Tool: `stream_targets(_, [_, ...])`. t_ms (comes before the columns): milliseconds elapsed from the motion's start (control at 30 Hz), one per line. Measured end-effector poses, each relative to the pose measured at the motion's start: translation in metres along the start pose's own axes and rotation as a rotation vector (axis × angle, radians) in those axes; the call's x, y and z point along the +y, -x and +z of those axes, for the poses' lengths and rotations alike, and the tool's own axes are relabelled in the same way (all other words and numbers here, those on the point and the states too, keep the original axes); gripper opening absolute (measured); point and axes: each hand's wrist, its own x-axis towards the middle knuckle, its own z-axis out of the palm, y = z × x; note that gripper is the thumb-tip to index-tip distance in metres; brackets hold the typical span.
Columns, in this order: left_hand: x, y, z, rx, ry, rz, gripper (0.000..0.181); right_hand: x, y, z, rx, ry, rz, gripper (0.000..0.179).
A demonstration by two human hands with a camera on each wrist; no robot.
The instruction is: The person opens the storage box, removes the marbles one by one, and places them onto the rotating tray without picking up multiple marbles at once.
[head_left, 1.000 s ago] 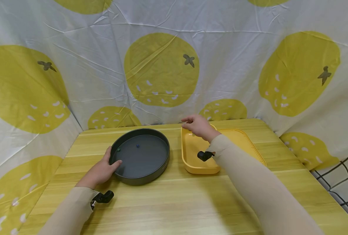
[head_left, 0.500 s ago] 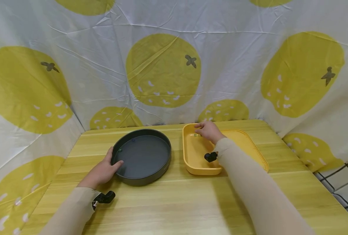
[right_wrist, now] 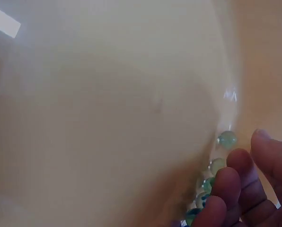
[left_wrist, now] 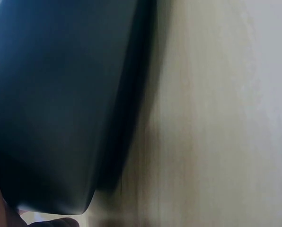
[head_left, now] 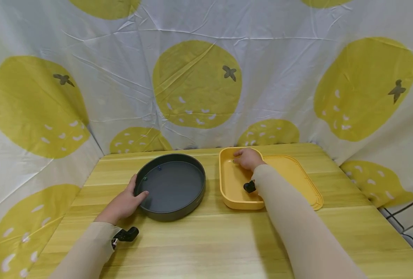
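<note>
Marbles [right_wrist: 209,183] line the foot of the wall at the far end of the yellow tray [head_left: 232,184], a short row best seen by us from the right wrist; the row's long axis follows that wall, and one end shows past the fingertips of the right hand [head_left: 249,159], which sits just beside it inside the tray and is plainly the nearer of the two. We see its fingers half bent and loosely parted, no marble visibly pinched; whether a fingertip touches one, we cannot tell. Well apart, to the tray's left, the left hand [head_left: 124,203] grips the dark pan [head_left: 173,188] by its left rim, fingers along the outer wall, thumb over the inner side; the pan stands between it and the marbles, so we judge the reach to be the right hand's. Near the pan's wall we spot a green bit [head_left: 145,178] and a blue bit [head_left: 159,168], too small to name; right of the tray, a lid [head_left: 293,172] lies flat on the table [head_left: 199,252].
</note>
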Motion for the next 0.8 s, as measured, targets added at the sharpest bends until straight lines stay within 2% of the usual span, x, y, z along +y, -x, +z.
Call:
stream_targets(267, [0.001, -0.001, 0.001, 0.001, 0.008, 0.005, 0.097, 0.0, 0.001, 0.001, -0.063, 0.021, -0.01, 0.042])
stream_targets(400, [0.0, -0.002, 0.001, 0.003, 0.006, 0.002, 0.097, -0.005, 0.007, -0.003, -0.062, 0.075, -0.043, 0.038])
stream_targets(500, [0.0, -0.002, 0.001, 0.005, 0.004, 0.004, 0.096, -0.006, 0.007, -0.002, -0.057, 0.065, -0.043, 0.036])
stream_targets(800, [0.0, -0.001, 0.0, 0.0, 0.007, 0.007, 0.097, 0.0, -0.001, 0.008, -0.034, 0.123, -0.063, 0.032])
